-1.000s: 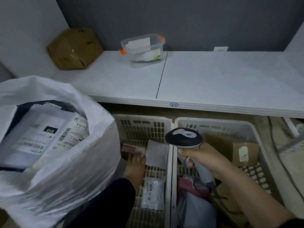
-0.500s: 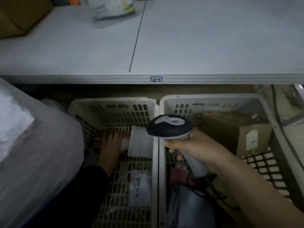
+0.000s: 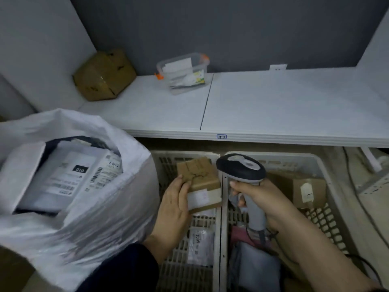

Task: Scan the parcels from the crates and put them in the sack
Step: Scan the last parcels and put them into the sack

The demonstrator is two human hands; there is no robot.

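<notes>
Hand (image 3: 175, 204) holds parcel (image 3: 199, 182) — scanner (image 3: 242, 168) just beside.

Left hand (image 3: 175, 204) grips cardboard parcel (image 3: 200, 182); right hand (image 3: 265, 199) holds scanner (image 3: 242, 168).

Below the surface (image 3: 273, 106) I count two crates, a left crate (image 3: 181, 154) and a right crate (image 3: 294, 157), one sack (image 3: 94, 228) and one scanner (image 3: 242, 167). Three cardboard boxes: corner box (image 3: 104, 75) on the surface, taped box (image 3: 199, 178) and labelled box (image 3: 305, 190) below it. One clear tub (image 3: 185, 72) on it.
</notes>
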